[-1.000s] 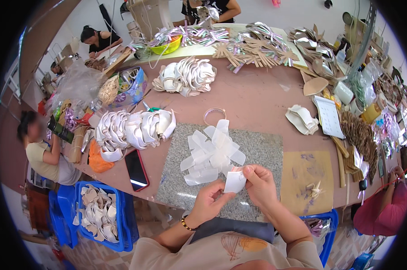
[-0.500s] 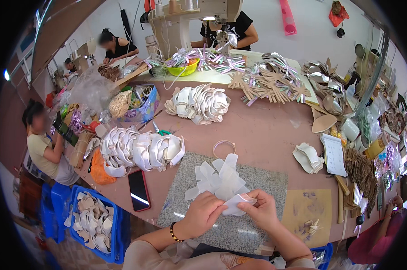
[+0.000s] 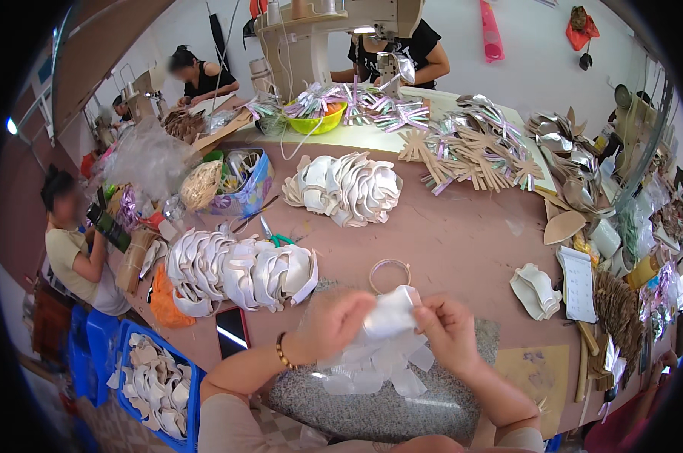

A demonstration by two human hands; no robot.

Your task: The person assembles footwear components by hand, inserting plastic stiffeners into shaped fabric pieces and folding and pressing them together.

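The white piece (image 3: 390,312) juts left from the pinching right grip (image 3: 449,331) (left grip (image 3: 334,323): too blurred to tell).

White curved piece (image 3: 392,312) above translucent strips (image 3: 354,382)

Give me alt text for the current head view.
A person's right hand holds a small white piece, the blurred left hand beside it, above translucent strips on a grey speckled slab. Pale pieces lie stacked on the brown table beyond.
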